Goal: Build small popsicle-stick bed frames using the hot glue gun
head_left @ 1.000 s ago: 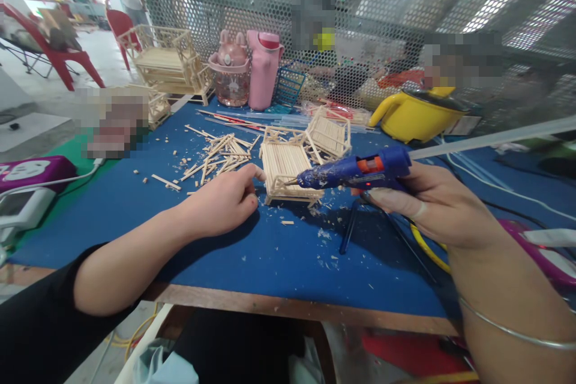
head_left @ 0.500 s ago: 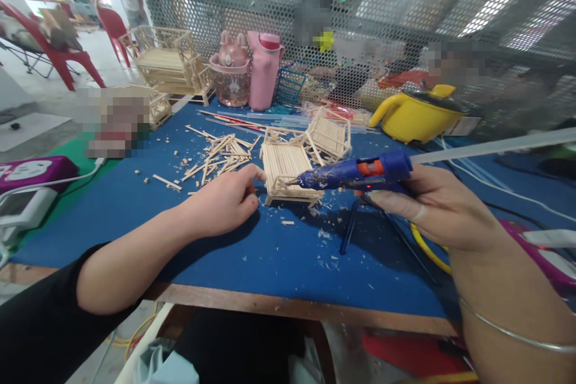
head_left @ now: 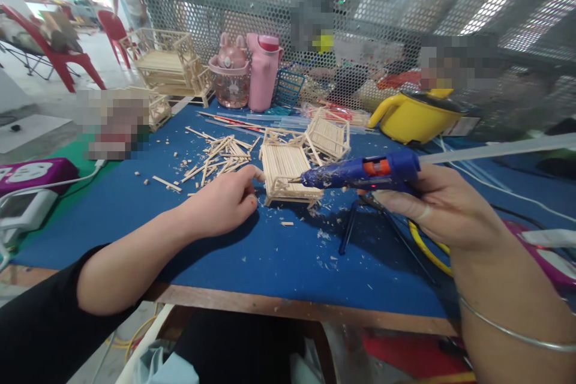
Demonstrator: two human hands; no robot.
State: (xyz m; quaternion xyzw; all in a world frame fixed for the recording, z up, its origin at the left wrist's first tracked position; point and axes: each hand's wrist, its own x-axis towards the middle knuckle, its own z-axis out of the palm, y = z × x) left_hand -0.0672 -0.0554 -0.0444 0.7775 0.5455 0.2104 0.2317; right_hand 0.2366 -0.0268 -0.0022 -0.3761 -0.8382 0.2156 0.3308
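Observation:
A small wooden stick bed frame (head_left: 288, 165) stands on the blue table mat (head_left: 270, 264). My left hand (head_left: 225, 203) rests at its left side, index finger touching the near left corner, the other fingers curled; whether it grips anything there is too small to tell. In my right hand (head_left: 436, 201) is a blue glue gun (head_left: 360, 173), a long clear glue stick out of its back. The nozzle points left, at the low front rail of the frame. Loose sticks (head_left: 222, 156) lie in a pile behind my left hand. A second stick piece (head_left: 328, 135) leans behind the frame.
Finished stick furniture (head_left: 166, 66), a pink cup (head_left: 231, 81) and a pink bottle (head_left: 263, 72) stand at the back left. A yellow pot (head_left: 414, 120) is back right. Cables run along the right. Behind a red chair (head_left: 114, 33) stands a person (head_left: 130, 3).
The glue gun and my right hand have shifted slightly right. My left hand and the stick frame have hardly moved. The person in the background has changed posture.

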